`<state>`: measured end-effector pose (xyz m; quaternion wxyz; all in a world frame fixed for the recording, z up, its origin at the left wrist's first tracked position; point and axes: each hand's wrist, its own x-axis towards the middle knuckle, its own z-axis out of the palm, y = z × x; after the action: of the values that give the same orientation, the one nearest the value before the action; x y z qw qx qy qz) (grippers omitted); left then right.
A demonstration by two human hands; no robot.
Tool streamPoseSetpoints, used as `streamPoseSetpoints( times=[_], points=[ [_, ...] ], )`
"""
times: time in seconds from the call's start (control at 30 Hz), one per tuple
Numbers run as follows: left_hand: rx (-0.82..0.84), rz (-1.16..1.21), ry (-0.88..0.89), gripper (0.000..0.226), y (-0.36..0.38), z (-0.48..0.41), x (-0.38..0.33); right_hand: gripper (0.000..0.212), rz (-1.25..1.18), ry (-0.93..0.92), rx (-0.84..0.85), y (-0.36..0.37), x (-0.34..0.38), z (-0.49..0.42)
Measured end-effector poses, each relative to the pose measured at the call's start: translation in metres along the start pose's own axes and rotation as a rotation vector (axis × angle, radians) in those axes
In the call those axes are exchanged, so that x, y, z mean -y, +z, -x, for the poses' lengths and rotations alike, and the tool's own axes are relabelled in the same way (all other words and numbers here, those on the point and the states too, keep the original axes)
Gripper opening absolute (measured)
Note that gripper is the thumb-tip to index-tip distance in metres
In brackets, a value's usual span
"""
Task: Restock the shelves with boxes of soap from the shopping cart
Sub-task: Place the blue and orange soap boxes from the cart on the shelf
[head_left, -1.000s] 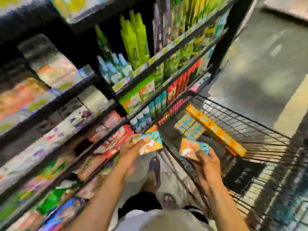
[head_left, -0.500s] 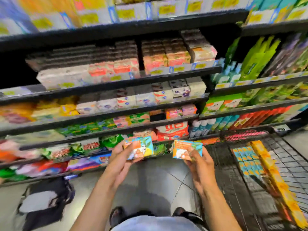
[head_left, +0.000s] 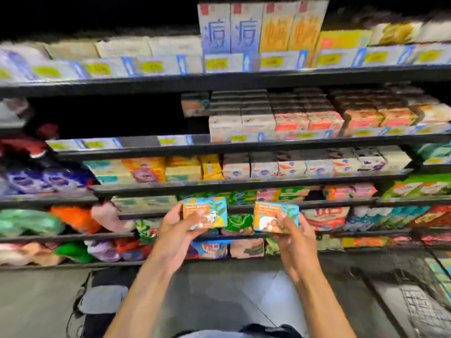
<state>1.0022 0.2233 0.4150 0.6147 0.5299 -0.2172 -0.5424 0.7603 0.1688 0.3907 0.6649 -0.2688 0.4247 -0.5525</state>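
My left hand [head_left: 174, 228] grips an orange and blue soap box [head_left: 207, 212] by its lower left edge. My right hand [head_left: 294, 236] holds a second matching soap box [head_left: 272, 215] from below and the right. Both boxes are held side by side, apart, in front of the lower shelves [head_left: 244, 147], face towards me. One like box [head_left: 195, 104] stands alone on the second shelf beside a dark gap [head_left: 109, 118]. The shopping cart [head_left: 419, 306] shows only as a wire corner at the bottom right.
Stacked soap boxes [head_left: 317, 120] fill the right half of the second shelf. Packets and bags crowd the lower shelves. A dark bag [head_left: 102, 301] lies on the floor at the lower left. More boxes [head_left: 441, 267] lie in the cart.
The view has swung from the cart to face the shelves and tilted up. Both hands have risen with their boxes and now sit nearer the shelf fronts.
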Motion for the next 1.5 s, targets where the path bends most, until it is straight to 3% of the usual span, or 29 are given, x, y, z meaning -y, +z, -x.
streamPoseSetpoints(
  times=[0.13,0.27,0.37,0.67,0.83,1.3,1.5],
  points=[
    [0.051,0.022,0.03,0.044,-0.03,-0.023,-0.037,0.073,0.05,-0.04,0.003,0.048,-0.012,0.006],
    [0.076,-0.017,0.093,0.035,-0.042,-0.051,-0.075,0.042,0.027,-0.069,0.03,0.078,-0.016,-0.002],
    [0.105,-0.105,0.199,0.042,-0.044,-0.078,-0.106,0.029,0.009,-0.074,0.019,0.096,-0.018,-0.016],
    [0.049,-0.43,0.416,0.035,-0.022,-0.202,-0.178,0.03,-0.014,-0.105,0.067,0.125,-0.027,-0.071],
    [0.045,-0.603,0.369,0.041,-0.015,-0.265,-0.187,0.037,-0.028,-0.136,0.065,0.131,-0.028,-0.095],
    [-0.033,-1.259,0.641,0.053,-0.004,-0.316,-0.176,0.031,-0.01,-0.159,0.086,0.123,-0.044,-0.121],
    [-0.033,-1.303,0.679,0.061,0.003,-0.32,-0.172,0.034,-0.004,-0.157,0.11,0.126,-0.04,-0.12]
  ],
)
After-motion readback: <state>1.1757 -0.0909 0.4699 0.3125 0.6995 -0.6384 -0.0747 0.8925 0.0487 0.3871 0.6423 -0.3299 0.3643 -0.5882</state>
